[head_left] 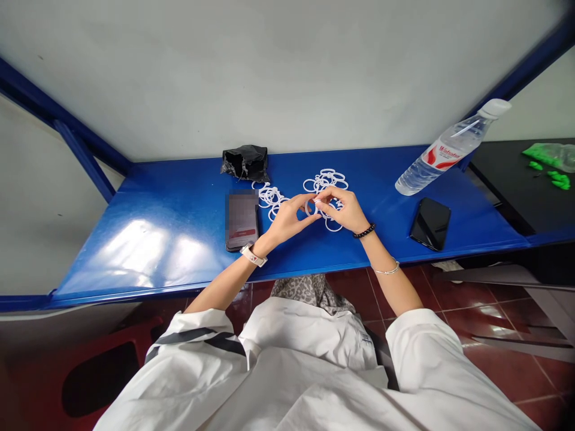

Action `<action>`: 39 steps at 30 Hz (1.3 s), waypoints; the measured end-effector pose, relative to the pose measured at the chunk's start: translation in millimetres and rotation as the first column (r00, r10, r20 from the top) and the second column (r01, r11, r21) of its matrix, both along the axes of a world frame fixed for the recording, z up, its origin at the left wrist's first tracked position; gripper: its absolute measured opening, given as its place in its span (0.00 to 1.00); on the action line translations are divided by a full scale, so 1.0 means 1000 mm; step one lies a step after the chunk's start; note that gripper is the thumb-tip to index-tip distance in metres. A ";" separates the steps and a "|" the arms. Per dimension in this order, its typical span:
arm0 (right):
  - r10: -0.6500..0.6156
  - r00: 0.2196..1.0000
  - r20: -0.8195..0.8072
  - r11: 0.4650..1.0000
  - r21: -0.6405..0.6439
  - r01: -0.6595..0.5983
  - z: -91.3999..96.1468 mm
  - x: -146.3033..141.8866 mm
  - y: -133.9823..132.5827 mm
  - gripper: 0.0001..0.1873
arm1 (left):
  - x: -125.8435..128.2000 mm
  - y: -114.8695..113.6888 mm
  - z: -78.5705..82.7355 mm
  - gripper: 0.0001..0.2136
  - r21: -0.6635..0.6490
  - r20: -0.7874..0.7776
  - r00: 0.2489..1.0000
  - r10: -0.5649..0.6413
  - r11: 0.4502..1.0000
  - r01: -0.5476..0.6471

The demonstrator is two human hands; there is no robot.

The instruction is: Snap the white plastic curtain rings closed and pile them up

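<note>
Both hands meet over the blue table [314, 256], pinching one thin white ring [308, 207] between them. My left hand [290, 220] has its thumb and fingers around the ring's left side. My right hand [345, 209] grips the ring's upper right part with thumb and forefinger; a small knob there is partly covered by the fingertips. Behind and under my right hand lies a loose pile of white rings [331, 178]. Another pile of white rings [269, 196] sits just left of my left hand, partly hidden by it.
A torn black plastic bag [245, 163] lies at the back. One lit phone [242, 221] is by my left wrist, a dark phone [430, 224] to the right. A tall water bottle [442, 152] stands behind it. Green pieces [558, 179] lie on a black surface far right.
</note>
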State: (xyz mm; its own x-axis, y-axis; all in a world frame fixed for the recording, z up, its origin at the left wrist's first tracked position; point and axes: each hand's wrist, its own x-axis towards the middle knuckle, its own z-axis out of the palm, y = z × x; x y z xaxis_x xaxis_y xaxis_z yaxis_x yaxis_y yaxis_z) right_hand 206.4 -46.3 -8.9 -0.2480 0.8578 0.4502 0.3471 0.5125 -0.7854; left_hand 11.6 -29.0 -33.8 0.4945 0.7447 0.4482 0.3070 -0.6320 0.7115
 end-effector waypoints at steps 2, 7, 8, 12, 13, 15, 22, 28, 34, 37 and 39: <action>-0.018 0.999 0.030 0.999 0.035 0.017 0.001 0.000 -0.001 0.17 | 0.000 -0.001 0.000 0.20 0.074 -0.056 0.998 0.028 0.997 -0.024; -0.028 0.997 0.078 0.997 0.076 0.022 0.002 0.000 -0.002 0.20 | 0.001 -0.005 -0.001 0.19 0.136 -0.105 0.991 0.085 0.988 -0.070; -0.021 0.997 0.079 0.997 0.077 0.015 0.002 0.000 -0.002 0.20 | 0.002 -0.006 -0.003 0.19 0.140 -0.097 0.992 0.084 0.988 -0.070; 0.005 0.997 0.079 0.998 0.064 -0.010 0.002 0.000 -0.003 0.22 | 0.004 -0.009 -0.007 0.18 0.162 -0.038 0.997 0.068 0.985 -0.061; 0.008 0.997 0.078 0.998 0.064 -0.013 0.002 0.000 -0.003 0.22 | 0.004 -0.010 -0.007 0.18 0.168 -0.025 0.998 0.064 0.984 -0.059; 0.007 0.997 0.078 0.996 0.085 -0.014 0.002 -0.001 -0.003 0.22 | 0.004 -0.011 -0.007 0.17 0.178 -0.005 0.998 0.055 0.983 -0.053; -0.021 0.997 0.077 0.995 0.103 0.013 0.001 -0.003 -0.003 0.21 | 0.005 -0.009 -0.006 0.15 0.153 -0.014 0.996 0.085 0.985 -0.082; -0.041 0.991 0.130 0.990 0.139 0.023 -0.003 -0.001 0.000 0.14 | 0.004 -0.006 -0.006 0.17 0.131 -0.118 0.990 0.073 0.990 -0.058; -0.183 0.927 0.329 0.974 0.185 0.127 -0.012 0.006 0.007 0.08 | -0.005 0.001 0.004 0.17 0.144 -0.301 0.935 0.186 0.978 -0.149; -0.322 0.882 0.345 0.944 0.192 0.270 -0.013 0.013 0.011 0.07 | -0.015 0.008 0.010 0.13 0.207 -0.422 0.863 0.277 0.956 -0.206; -0.389 0.852 0.350 0.921 0.172 0.350 -0.013 0.019 0.013 0.07 | -0.021 0.012 0.012 0.12 0.229 -0.535 0.779 0.326 0.944 -0.237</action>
State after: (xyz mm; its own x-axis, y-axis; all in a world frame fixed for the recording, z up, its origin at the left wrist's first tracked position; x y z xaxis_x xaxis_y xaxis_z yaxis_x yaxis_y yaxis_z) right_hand 225.7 -33.4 -21.6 -0.0868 0.8758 0.4748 0.7808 0.3558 -0.5136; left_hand -9.8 -17.2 -22.0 0.4685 0.8410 0.2706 0.8019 -0.5334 0.2692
